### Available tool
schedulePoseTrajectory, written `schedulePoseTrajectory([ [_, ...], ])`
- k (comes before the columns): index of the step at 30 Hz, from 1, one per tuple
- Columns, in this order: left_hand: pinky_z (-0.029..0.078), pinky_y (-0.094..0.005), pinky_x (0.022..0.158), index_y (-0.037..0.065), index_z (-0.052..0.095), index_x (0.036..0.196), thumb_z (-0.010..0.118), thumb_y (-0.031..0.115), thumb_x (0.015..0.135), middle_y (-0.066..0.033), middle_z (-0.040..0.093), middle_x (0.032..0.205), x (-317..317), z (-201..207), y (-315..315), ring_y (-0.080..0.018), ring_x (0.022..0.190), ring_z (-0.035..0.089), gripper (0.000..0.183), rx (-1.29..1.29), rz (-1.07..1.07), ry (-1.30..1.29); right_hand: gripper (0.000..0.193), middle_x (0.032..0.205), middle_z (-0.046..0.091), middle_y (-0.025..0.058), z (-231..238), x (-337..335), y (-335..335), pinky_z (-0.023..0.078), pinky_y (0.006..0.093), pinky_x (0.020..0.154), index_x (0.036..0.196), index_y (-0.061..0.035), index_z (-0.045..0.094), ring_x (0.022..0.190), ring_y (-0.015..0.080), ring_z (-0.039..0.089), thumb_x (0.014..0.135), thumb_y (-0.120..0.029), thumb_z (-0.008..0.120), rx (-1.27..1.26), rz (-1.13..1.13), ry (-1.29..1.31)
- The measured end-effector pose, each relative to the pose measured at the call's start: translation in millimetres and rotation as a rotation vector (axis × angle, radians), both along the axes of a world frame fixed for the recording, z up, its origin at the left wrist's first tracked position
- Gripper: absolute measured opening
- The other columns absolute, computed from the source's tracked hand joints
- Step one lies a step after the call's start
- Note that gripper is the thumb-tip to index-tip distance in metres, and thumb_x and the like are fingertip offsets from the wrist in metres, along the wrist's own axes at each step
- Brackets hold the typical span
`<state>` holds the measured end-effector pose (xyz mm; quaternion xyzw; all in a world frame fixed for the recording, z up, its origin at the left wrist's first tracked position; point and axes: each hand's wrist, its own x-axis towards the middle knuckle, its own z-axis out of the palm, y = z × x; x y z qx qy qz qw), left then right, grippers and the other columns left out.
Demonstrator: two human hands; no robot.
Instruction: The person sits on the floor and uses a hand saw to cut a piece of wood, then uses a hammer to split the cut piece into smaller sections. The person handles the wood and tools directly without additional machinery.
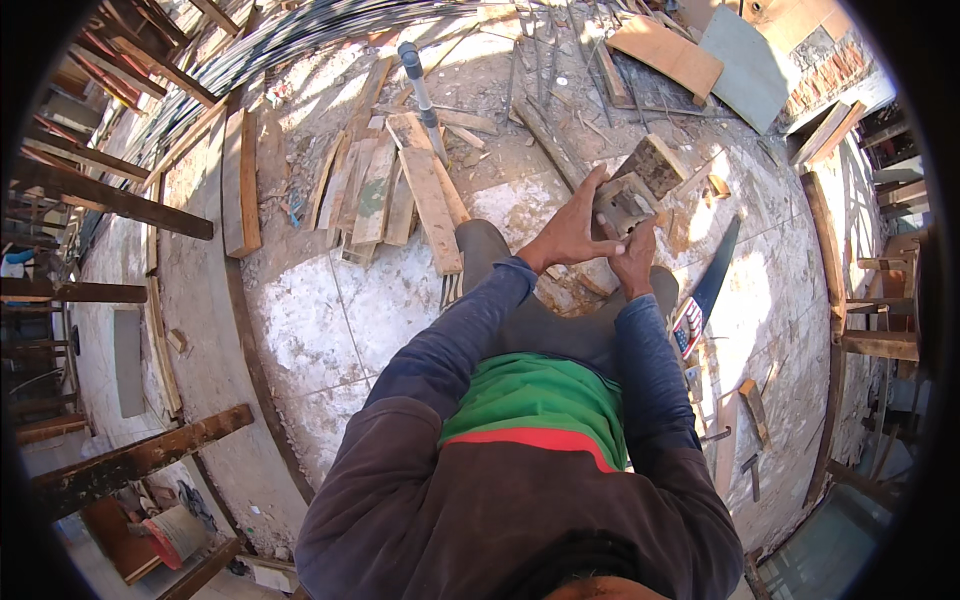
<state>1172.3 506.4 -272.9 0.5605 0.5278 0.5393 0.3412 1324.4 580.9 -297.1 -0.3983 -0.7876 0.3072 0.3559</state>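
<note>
My left hand (572, 228) grips the left side of a small boxy wooden piece (626, 205), its thumb stretched across the near side and its fingers along the far left edge. Closed at the near right corner of that piece is my right hand (636, 262). The piece is held between my knees, and a square brown wooden block (656, 166) adjoins it on the far side; whether the two are joined I cannot tell. To the right of my right knee lies a handsaw (712, 275) with a dark blue blade and a patterned red, white and blue handle.
Left of my knees lie several loose planks (372, 195), near an upright grey pipe (422, 100) with a blue fitting. A hammer (753, 477) and a wood offcut (755, 412) lie at the lower right. Long rods (300, 45) and sheet panels (668, 55) are farther off.
</note>
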Motion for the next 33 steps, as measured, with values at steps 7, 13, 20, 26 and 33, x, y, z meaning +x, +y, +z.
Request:
schedulePoseTrajectory([
  [7,0.019,-0.0640,0.116,0.004,0.018,0.155,0.082,0.047,0.070,-0.0269,0.024,0.155,-13.0,-46.8,-42.8,-0.0401,0.146,0.022,0.114,-0.190,0.295,0.609,0.078,0.141,0.046,0.0237,73.9,34.0,3.1,0.041,0.0406,0.106,0.142,0.0070,0.034,0.128,0.0317,0.049,0.088,-0.028,0.077,0.121,-0.172,0.278],
  [13,0.041,-0.0533,0.103,-0.001,0.038,0.141,0.081,0.025,0.077,-0.0259,0.038,0.147,-87.0,-117.5,-103.3,-0.0432,0.131,0.044,0.081,-1.000,1.047,-0.033,0.078,0.144,0.042,0.0220,128.0,78.7,-19.3,0.040,0.0421,0.109,0.148,0.0026,0.025,0.130,0.0292,0.047,0.091,-0.020,0.073,0.104,-0.253,0.483],
  [20,0.047,-0.0377,0.094,-0.005,0.046,0.129,0.074,0.010,0.086,-0.0214,0.063,0.118,-105.0,-234.2,-130.6,-0.0319,0.108,0.062,0.053,-0.133,1.123,-0.384,0.069,0.143,0.045,0.0204,129.9,122.6,-46.1,0.042,0.0423,0.108,0.147,0.0024,0.031,0.128,0.0278,0.049,0.095,-0.026,0.067,0.070,-0.467,0.431],
  [26,0.046,-0.0453,0.093,-0.007,0.053,0.121,0.052,0.033,0.100,-0.0293,0.063,0.115,-171.2,-241.2,-90.5,-0.0432,0.109,0.061,0.046,-0.322,1.036,-0.142,0.066,0.140,0.047,0.0205,124.7,122.1,-71.1,0.043,0.0420,0.106,0.145,0.0034,0.033,0.126,0.0275,0.051,0.096,-0.026,0.066,0.059,-0.541,0.410],
  [33,0.054,-0.0471,0.086,0.005,0.073,0.105,0.064,0.039,0.088,-0.0199,0.071,0.107,-188.3,-229.1,-65.5,-0.0369,0.103,0.068,0.039,-1.106,0.849,0.367,0.065,0.134,0.052,0.0191,151.6,118.0,-87.4,0.047,0.0396,0.103,0.142,0.0027,0.037,0.121,0.0275,0.055,0.093,-0.026,0.070,0.056,-0.581,0.426],
])
